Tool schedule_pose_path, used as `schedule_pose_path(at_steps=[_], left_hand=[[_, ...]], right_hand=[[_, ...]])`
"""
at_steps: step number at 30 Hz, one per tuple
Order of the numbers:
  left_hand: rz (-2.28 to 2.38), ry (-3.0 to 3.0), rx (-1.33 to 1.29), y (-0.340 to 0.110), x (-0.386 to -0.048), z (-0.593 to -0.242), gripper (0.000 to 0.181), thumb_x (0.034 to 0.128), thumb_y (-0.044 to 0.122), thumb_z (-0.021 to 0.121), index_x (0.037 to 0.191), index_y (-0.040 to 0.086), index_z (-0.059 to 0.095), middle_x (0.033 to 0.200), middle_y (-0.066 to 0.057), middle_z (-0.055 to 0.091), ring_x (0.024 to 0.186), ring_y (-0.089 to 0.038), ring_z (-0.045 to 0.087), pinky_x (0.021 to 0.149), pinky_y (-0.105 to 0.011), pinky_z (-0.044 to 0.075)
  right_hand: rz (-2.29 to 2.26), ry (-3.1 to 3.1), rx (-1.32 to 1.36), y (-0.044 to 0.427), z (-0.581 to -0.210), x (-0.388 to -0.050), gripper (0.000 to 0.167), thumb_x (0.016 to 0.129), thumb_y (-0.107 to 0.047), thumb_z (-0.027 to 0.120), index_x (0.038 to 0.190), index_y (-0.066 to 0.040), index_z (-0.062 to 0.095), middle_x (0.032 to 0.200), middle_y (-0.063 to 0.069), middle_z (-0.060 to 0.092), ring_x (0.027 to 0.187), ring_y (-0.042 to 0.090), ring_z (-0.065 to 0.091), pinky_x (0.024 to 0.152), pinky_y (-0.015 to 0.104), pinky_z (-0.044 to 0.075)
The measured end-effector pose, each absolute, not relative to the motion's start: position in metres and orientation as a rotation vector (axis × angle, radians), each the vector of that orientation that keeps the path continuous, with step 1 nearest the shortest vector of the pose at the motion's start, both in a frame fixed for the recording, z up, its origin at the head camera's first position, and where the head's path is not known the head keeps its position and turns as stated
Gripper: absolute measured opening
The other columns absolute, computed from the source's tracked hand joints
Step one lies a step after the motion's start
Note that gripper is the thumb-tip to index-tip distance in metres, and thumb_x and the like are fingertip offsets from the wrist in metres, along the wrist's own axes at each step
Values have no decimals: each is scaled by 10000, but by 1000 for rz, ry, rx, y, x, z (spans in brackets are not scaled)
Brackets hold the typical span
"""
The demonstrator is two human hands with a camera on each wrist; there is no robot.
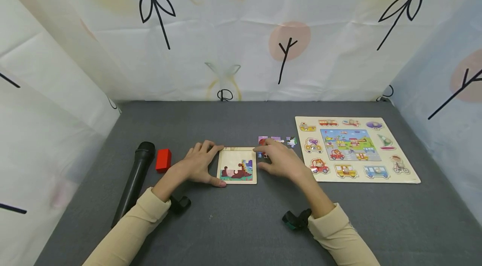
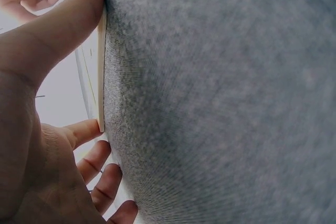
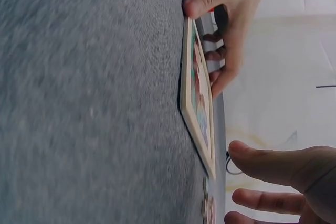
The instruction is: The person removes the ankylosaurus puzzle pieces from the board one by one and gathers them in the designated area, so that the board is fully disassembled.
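A small square wooden puzzle board (image 1: 235, 155) lies flat at the middle of the table. Assembled pieces (image 1: 241, 172) fill its lower and right parts; bare wood shows elsewhere. My left hand (image 1: 197, 165) holds the board at its left side, thumb at the lower corner and index finger at the upper one. In the right wrist view, that left hand (image 3: 233, 27) is seen across the board. My right hand (image 1: 280, 159), fingers spread, hovers by the board's right edge with nothing seen in it. Loose puzzle pieces (image 1: 291, 142) lie behind it, partly hidden by the fingers.
At the right lies a large wooden vehicle puzzle (image 1: 352, 174). A red block (image 1: 163, 160) and a black microphone (image 1: 135, 180) sit left of the left hand. White printed cloth (image 1: 241, 15) walls the back and sides of the grey table (image 1: 233, 232).
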State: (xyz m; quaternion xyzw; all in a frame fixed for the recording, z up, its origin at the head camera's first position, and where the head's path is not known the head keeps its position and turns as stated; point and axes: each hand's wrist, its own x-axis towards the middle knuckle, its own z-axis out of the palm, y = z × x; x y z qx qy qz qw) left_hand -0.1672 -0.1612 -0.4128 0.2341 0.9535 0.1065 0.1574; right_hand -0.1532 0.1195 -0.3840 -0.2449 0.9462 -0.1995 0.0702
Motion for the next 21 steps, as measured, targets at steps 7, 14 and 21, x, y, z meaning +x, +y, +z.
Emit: schedule_pose_path(at_steps=[7,14,21], left_hand=[[304,2721,672,-162,-168,-413,1127,709,699,812,1581,163,340,1532,-163,356,1311,-392,398,1033,-546,393],[300,2717,670,-161,-168,-413,1119,717,699,808,1580,160,341,1531,-167,357,1306,-394,401,1027,-546,396],[296,2721,677,-162,-168,-412,1121,718,703,805,1581,159,342,1530,-169,361,1297,-392,408,1017,-543,403]], right_hand=[[-583,2835,-773,103,-383,-152,419,903,-225,789,1300,-115,708,1118,91,652,834,159,551,704,331,466],[-615,2791,-776,90,-385,-150,424,902,-208,796,1308,-128,707,1136,73,645,767,124,522,649,288,447],[-623,2769,-752,82,-389,-148,435,904,-238,796,1320,-146,704,1146,48,626,780,125,516,653,298,449]])
